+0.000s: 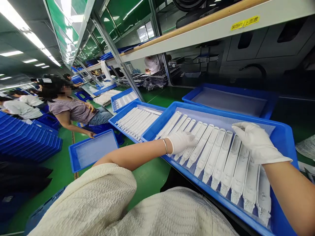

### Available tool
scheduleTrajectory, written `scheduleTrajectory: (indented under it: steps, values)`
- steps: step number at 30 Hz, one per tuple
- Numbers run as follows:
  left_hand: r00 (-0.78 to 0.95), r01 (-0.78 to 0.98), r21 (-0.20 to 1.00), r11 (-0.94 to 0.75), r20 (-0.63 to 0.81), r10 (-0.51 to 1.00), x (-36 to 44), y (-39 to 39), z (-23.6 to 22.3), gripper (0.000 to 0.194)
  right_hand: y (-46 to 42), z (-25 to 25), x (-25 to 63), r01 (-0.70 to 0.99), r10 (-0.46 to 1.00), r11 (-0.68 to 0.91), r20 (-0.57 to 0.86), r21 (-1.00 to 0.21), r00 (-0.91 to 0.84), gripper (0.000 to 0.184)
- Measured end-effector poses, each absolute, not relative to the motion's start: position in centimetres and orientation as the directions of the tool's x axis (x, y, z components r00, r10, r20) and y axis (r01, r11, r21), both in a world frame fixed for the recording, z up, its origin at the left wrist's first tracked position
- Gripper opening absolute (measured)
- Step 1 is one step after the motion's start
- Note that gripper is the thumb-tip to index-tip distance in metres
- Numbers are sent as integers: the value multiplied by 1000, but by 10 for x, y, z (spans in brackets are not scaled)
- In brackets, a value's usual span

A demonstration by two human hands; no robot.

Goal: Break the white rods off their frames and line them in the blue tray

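Long white plastic strips lie side by side in a slanted row inside a blue tray in front of me. White gloves cover both hands. My left hand rests over the strips left of the middle, palm down and fingers stretched out; it hides parts of several strips. Above the upper ends of the strips on the right is my right hand, its thumb and forefinger drawn together in a pinch. Whether anything sits between those fingertips cannot be made out. A pale liner sheet shows beneath the strips.
Another blue tray of white strips adjoins on the left. Behind stands a blue tray with a liner. A seated co-worker holds a blue tray. Stacked blue trays stand far left; a shelf beam crosses above.
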State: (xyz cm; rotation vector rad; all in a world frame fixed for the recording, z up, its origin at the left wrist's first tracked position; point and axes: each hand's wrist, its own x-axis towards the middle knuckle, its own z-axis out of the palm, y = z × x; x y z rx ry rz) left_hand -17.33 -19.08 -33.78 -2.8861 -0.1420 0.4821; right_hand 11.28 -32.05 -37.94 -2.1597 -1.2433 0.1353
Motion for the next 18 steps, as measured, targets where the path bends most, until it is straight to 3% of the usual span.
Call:
scheduleTrajectory:
  steps: [4, 9, 14, 18]
  values:
    - [938, -87, -255, -963, -346, 7, -165, -197, -345, 60, -321, -377, 115, 711, 795, -374, 189, -596, 577, 39]
    - [951, -114, -287, -951, -309, -21, -155, -201, -346, 38, -323, -370, 116, 673, 745, -336, 251, -658, 618, 34]
    - [947, -251, -238, -938, -261, -187, -142, -213, -354, 58, -326, -365, 118, 611, 687, -327, 263, -721, 678, 33]
    - [923, -271, -232, -934, -337, -184, -133, -220, -359, 52, -327, -365, 124, 585, 633, -322, 290, -744, 718, 33]
